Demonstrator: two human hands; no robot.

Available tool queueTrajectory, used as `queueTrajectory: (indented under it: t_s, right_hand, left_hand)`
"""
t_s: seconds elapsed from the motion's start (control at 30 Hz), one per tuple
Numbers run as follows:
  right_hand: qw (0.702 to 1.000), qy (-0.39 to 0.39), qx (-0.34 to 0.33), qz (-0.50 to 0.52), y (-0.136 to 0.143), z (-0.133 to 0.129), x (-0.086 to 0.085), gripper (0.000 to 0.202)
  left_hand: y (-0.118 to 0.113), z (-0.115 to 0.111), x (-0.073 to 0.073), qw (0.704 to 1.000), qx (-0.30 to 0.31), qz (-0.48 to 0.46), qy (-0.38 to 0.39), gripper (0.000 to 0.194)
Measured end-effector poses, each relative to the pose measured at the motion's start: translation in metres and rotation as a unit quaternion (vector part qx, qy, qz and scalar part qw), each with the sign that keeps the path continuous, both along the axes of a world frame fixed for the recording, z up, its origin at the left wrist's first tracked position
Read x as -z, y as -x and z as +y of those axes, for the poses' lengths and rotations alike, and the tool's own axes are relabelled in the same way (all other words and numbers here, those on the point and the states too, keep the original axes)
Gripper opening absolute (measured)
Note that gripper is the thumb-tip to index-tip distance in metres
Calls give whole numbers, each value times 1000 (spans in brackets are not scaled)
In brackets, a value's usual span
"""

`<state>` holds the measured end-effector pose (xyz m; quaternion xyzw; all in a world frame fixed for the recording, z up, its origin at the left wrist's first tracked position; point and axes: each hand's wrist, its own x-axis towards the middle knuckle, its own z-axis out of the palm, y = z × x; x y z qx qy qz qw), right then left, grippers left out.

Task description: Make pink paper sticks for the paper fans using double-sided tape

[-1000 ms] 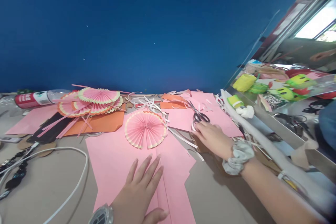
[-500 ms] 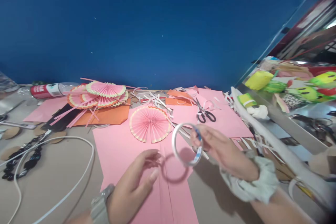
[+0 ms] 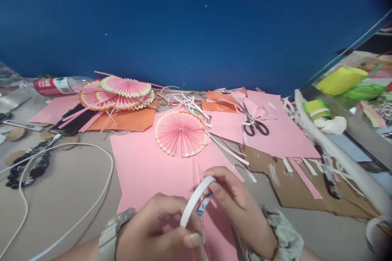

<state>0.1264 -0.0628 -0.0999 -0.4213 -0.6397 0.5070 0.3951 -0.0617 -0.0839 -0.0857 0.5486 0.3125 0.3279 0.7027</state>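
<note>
A narrow roll of white tape (image 3: 196, 200), with blue print on its inner core, is tilted between both hands low in the view. My left hand (image 3: 163, 226), with a pale watch on the wrist, pinches the near part of the ring. The fingers of my right hand (image 3: 234, 202) close on its far upper edge; a pale scrunchie is round that wrist. Beneath lies a large pink sheet (image 3: 143, 163). A pleated pink paper fan (image 3: 181, 134) with a yellow-orange rim rests flat on it, just beyond the hands.
More folded fans (image 3: 125, 94) are piled at the back left near a bottle (image 3: 55, 86). Black-handled scissors (image 3: 255, 126) lie on pink paper at right. Cardboard (image 3: 297, 191) with paper strips and a cutter is nearer. A white cable (image 3: 112, 167) loops at left.
The tape roll has come down and nearer, turned more edge-on. My left hand, which was open and apart from it, now grips it too. The view has shifted slightly.
</note>
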Motion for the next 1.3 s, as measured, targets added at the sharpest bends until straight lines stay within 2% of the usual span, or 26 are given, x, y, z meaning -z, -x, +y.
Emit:
queueTrajectory:
  t_s: [0.17, 0.23, 0.3, 0.37, 0.43, 0.53, 0.63, 0.7, 0.8, 0.87, 0.97, 1.0, 1.03, 1.07, 1.17, 1.3]
  right_hand:
    - [999, -14, 23, -45, 1, 4, -1, 15]
    - [992, -70, 49, -91, -1, 1, -1, 23]
    - [974, -182, 57, -124, -2, -3, -2, 32]
    - [945, -295, -1, -142, -3, -7, -4, 33]
    - [926, -345, -80, -130, -2, -9, -7, 31]
    - [939, -304, -143, -69, 1, -8, -12, 23]
    - [956, -252, -146, -33, 1, -8, -12, 17]
    - [962, -244, -118, -26, 1, -10, -11, 19]
    - [968, -245, -48, 4, -3, -10, -10, 11]
    - [972, -229, 32, 49, -10, -4, -9, 11]
    - [962, -192, 172, 86, -26, 13, -9, 24]
    - [958, -174, 219, 64, -31, 19, -9, 18]
    - [953, -145, 263, 36, -36, 26, -8, 3]
    - [948, -124, 292, 31, -40, 32, -7, 14]
    - [949, -84, 301, 39, -46, 44, 1, 7]
    - [962, -76, 263, -13, -45, 45, 10, 13]
  left_hand:
    - [-1, -2, -2, 998, -10, -49, 35, 19]
    - [0, -3, -1, 997, -6, -56, 46, 20]
    - [1, -1, 0, 997, 21, -38, 66, 21]
    - [3, 2, -1, 994, 77, -12, 81, 23]
    - [6, 5, -1, 988, 133, -7, 83, 27]
    - [6, 8, 0, 980, 168, -18, 101, 32]
    - [4, 8, 4, 976, 179, -28, 124, 36]
    - [2, 7, 8, 976, 174, -32, 129, 42]
    - [0, 5, 12, 972, 167, -52, 158, 46]
    - [1, 3, 16, 966, 151, -91, 187, 43]
    - [5, 4, 19, 961, 86, -162, 209, 34]
    - [6, 5, 20, 955, 67, -190, 216, 32]
    - [6, 7, 20, 949, 50, -220, 222, 30]
    - [7, 8, 20, 940, 39, -251, 229, 28]
    - [8, 12, 16, 910, 17, -322, 260, 27]
    - [11, 15, 10, 892, -34, -341, 294, 28]
